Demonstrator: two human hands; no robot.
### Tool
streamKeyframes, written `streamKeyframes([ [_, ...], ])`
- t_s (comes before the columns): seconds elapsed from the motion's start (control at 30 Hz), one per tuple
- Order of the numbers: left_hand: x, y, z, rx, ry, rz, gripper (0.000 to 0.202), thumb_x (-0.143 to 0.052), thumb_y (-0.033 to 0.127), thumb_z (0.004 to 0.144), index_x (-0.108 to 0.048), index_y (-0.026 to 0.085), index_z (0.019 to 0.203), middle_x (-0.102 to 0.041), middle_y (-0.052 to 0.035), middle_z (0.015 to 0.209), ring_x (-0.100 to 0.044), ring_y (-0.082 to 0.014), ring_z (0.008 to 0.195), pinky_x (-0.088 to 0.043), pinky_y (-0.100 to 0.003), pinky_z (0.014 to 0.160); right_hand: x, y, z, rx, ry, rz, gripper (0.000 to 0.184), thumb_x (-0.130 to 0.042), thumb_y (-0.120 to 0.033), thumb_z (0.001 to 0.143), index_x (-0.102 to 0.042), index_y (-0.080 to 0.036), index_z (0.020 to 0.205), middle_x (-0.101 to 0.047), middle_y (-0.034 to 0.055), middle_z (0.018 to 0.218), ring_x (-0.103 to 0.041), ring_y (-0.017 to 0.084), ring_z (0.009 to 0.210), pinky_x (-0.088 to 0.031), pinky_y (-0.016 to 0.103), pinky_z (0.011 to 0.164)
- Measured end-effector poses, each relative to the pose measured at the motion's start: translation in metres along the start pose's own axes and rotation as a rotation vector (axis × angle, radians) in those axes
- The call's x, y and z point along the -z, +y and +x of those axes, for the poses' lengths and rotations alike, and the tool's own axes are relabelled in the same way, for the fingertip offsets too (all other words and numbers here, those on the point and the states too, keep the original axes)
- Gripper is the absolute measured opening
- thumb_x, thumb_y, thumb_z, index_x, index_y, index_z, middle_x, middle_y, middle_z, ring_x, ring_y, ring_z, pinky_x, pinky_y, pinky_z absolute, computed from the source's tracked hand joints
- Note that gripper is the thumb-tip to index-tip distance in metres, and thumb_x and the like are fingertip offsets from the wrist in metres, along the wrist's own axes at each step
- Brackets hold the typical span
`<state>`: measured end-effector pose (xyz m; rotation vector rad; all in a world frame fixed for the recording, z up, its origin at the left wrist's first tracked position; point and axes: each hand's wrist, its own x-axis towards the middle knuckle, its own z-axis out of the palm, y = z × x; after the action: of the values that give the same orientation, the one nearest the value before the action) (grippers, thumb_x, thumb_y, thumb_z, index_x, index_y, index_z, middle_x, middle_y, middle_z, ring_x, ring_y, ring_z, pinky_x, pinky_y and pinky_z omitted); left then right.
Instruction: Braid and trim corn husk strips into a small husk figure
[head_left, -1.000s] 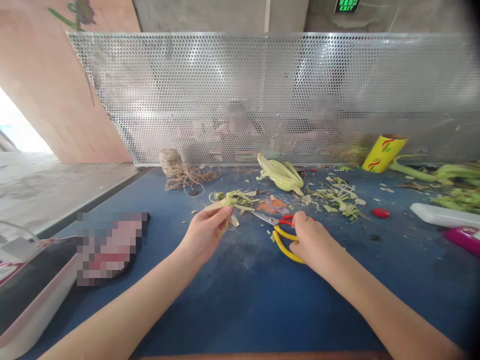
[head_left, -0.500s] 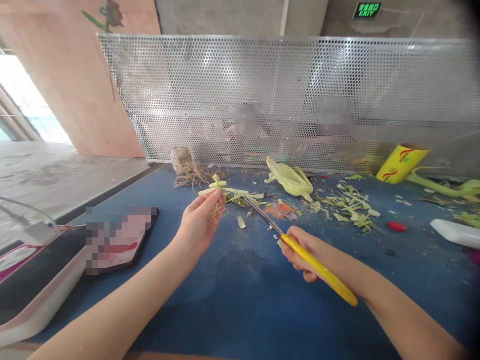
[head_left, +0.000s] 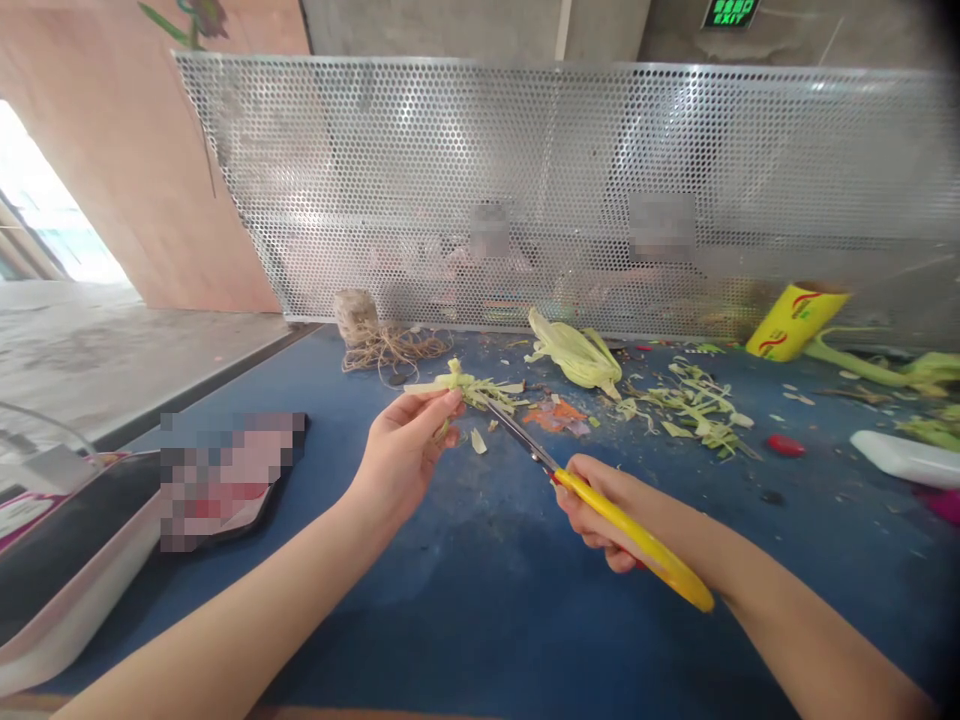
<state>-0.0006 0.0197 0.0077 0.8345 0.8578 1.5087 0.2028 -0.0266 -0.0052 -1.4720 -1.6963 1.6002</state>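
My left hand [head_left: 405, 445] pinches a knotted piece of pale green corn husk [head_left: 454, 378] between thumb and fingertips. A flat strip of it sticks out to the left; part of it is hidden behind my fingers. My right hand [head_left: 596, 515] is wrapped round yellow-handled scissors [head_left: 630, 530]. Their blades point up and left, with the tips just right of the held husk. The blades look closed or nearly so. Behind the tips lie thin green husk scraps [head_left: 499, 395], and I cannot tell whether the blades touch them.
A larger husk bundle [head_left: 576, 352], a twine roll [head_left: 356, 318] and a yellow tube [head_left: 796, 322] stand or lie along the perforated metal screen [head_left: 420, 190]. Shredded husk [head_left: 701, 410] is scattered right. A phone [head_left: 289, 455] and white-rimmed tray [head_left: 97, 590] lie left. People sit behind the screen.
The strip that reached from the held husk to the scissor tips no longer shows clearly. The scissors have shifted slightly left, and my left hand slightly right. The view has tilted a little.
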Motion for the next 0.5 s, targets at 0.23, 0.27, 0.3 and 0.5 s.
streamKeyframes([
  [0.23, 0.001, 0.001, 0.000, -0.063, -0.025, 0.054, 0.019, -0.077, 0.019, 0.055, -0.064, 0.012, 0.067, -0.060, -0.0004, 0.063, -0.054, -0.0086, 0.060, -0.038, -0.016, 0.043, -0.002, -0.007, 0.003, -0.124, -0.022, 0.124, 0.038, -0.049, -0.055, 0.077, -0.027, -0.024, 0.075, -0.029, -0.0106, 0.050, -0.018, 0.003, 0.039, -0.015, 0.013, 0.032],
  [0.27, 0.001, 0.001, 0.000, -0.069, -0.029, 0.059, 0.019, -0.077, 0.019, 0.055, -0.064, 0.012, 0.067, -0.060, -0.0005, 0.064, -0.054, -0.0088, 0.060, -0.037, -0.016, 0.043, -0.002, -0.009, 0.001, -0.137, -0.016, 0.123, 0.038, -0.049, -0.056, 0.077, -0.028, -0.024, 0.076, -0.029, -0.0107, 0.049, -0.018, 0.003, 0.038, -0.015, 0.013, 0.032],
  [0.3, 0.001, 0.001, 0.000, -0.074, -0.032, 0.062, 0.019, -0.077, 0.019, 0.055, -0.065, 0.012, 0.067, -0.060, -0.0005, 0.064, -0.054, -0.0089, 0.060, -0.037, -0.016, 0.043, -0.002, -0.012, 0.000, -0.151, -0.014, 0.122, 0.038, -0.048, -0.056, 0.077, -0.028, -0.024, 0.076, -0.029, -0.0108, 0.047, -0.019, 0.003, 0.038, -0.015, 0.013, 0.032],
  [0.5, 0.001, 0.001, 0.000, -0.079, -0.035, 0.070, 0.018, -0.076, 0.018, 0.056, -0.065, 0.013, 0.068, -0.061, -0.0002, 0.065, -0.054, -0.0090, 0.061, -0.035, -0.017, 0.043, 0.000, -0.010, -0.003, -0.186, -0.008, 0.101, 0.041, -0.046, -0.062, 0.075, -0.029, -0.024, 0.077, -0.027, -0.0113, 0.044, -0.021, 0.003, 0.034, -0.018, 0.013, 0.030],
])
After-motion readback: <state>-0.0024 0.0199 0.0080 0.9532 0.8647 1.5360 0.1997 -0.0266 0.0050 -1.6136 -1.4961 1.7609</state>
